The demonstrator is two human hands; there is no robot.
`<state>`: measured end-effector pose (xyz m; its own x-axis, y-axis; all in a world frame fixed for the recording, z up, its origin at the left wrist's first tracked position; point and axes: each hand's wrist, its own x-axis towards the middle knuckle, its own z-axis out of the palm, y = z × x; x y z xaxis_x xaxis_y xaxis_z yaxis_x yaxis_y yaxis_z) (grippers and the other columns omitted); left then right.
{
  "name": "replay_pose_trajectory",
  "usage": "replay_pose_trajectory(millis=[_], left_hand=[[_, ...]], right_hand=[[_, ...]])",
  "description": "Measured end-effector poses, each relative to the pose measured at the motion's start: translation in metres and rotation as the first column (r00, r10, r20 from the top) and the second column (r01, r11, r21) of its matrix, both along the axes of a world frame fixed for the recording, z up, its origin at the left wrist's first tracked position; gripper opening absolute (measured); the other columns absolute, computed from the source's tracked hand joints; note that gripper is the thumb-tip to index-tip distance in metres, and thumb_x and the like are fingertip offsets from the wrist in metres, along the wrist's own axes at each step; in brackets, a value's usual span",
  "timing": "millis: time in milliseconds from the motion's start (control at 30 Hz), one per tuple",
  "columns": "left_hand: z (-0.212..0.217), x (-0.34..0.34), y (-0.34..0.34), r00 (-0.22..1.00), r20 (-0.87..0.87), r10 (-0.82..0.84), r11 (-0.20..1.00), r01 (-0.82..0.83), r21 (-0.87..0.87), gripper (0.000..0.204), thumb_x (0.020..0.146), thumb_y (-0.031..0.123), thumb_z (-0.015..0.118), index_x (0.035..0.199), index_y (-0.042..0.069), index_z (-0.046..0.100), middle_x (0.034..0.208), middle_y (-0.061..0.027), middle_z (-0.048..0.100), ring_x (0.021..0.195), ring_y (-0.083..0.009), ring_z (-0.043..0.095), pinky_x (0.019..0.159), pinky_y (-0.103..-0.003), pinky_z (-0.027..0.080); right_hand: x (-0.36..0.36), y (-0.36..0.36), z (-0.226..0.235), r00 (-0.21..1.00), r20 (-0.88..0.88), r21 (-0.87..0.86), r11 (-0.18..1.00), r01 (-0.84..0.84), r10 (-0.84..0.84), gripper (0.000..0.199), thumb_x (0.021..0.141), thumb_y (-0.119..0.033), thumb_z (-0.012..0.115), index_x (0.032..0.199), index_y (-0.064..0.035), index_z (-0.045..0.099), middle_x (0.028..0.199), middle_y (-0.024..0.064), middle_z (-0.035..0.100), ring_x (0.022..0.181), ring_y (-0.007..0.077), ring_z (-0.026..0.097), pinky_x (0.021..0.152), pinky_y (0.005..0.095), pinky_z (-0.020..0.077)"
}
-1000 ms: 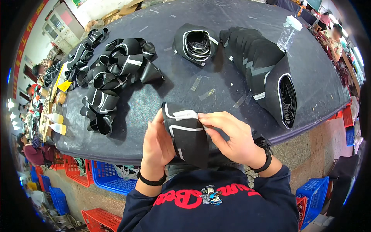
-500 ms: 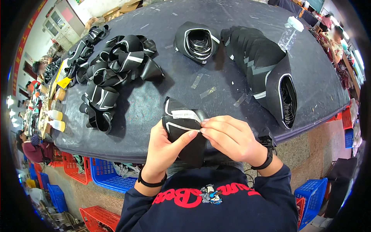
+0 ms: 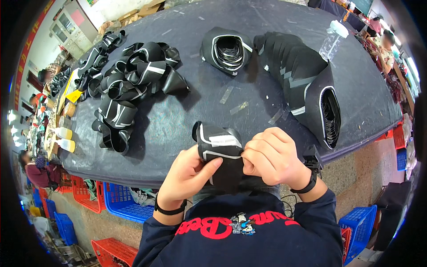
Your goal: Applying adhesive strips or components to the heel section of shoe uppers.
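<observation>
A black fabric piece (image 3: 219,147) with white edging and a pale strip is held curved over the table's near edge. My left hand (image 3: 189,175) is closed on its left side, thumb on the front and fingers behind. At the piece's right edge, by the white line, my right hand (image 3: 272,158) pinches with curled fingers; the fingertips are partly hidden. Below the grip the black material hangs toward my lap. To the left lies a loose pile of similar curled black pieces (image 3: 149,71). A nested stack (image 3: 296,73) extends on the right, and a shorter stack (image 3: 227,49) stands beside it.
The dark table (image 3: 178,129) has bits of tape stuck on it. A clear bottle (image 3: 331,42) stands at the far right. Yellow-filled bottles (image 3: 66,144) are at the left edge. Blue (image 3: 124,204) and red crates (image 3: 113,251) sit on the floor, and people work on both sides.
The black piece has turned and shifted slightly right and down. My right hand has moved a little right, its fingers now more curled at the edge. My left hand keeps its hold.
</observation>
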<state>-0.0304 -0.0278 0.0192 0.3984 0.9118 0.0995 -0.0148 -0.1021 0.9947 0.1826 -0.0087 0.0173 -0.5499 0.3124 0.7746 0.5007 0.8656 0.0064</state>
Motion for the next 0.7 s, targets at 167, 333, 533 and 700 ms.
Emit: replay_pose_trajectory(millis=[167,333,533,700], left_hand=[[-0.009,0.011,-0.001,0.935,-0.333,0.126,0.963,-0.035,0.268,0.031,0.083,0.003,0.059,0.112,-0.002,0.049,0.069,-0.0238,0.058,0.064,-0.0368,0.062,0.056,-0.038,0.046],[0.001,0.019,-0.009,0.879,-0.476,0.015,0.974,0.094,0.204,0.02,0.084,0.004,0.059,0.096,-0.001,0.044,0.06,-0.0231,0.053,0.059,-0.0418,0.057,0.047,-0.042,0.04],[0.007,0.024,-0.012,0.886,-0.464,-0.01,0.967,0.127,0.222,0.022,0.084,0.004,0.059,0.097,-0.002,0.043,0.058,-0.0197,0.052,0.055,-0.0405,0.055,0.046,-0.041,0.038],[0.011,0.024,-0.011,0.9,-0.431,-0.067,0.989,0.118,0.092,0.026,0.086,0.006,0.059,0.105,-0.002,0.044,0.063,-0.0178,0.057,0.057,-0.0358,0.059,0.049,-0.035,0.041]], right_hand=[[-0.001,-0.007,0.011,0.987,-0.084,0.143,0.978,0.15,-0.139,0.012,0.071,-0.015,0.062,0.077,-0.0049,0.058,0.077,0.0042,0.058,0.067,0.0175,0.058,0.065,0.0322,0.042],[-0.004,0.002,0.024,0.968,-0.126,0.169,0.957,0.235,-0.215,0.011,0.068,-0.012,0.063,0.076,-0.0064,0.057,0.076,0.0034,0.058,0.069,0.018,0.057,0.069,0.0335,0.0405],[-0.006,0.022,0.013,0.944,-0.045,0.001,0.945,0.327,-0.327,0.017,0.061,-0.008,0.065,0.074,-0.0077,0.054,0.074,0.0027,0.056,0.078,0.0195,0.055,0.075,0.0346,0.0406],[-0.006,0.027,0.011,0.939,-0.067,0.041,0.939,0.341,-0.338,0.017,0.06,-0.008,0.065,0.074,-0.0076,0.055,0.074,0.0032,0.056,0.076,0.0193,0.055,0.074,0.0342,0.0408]])
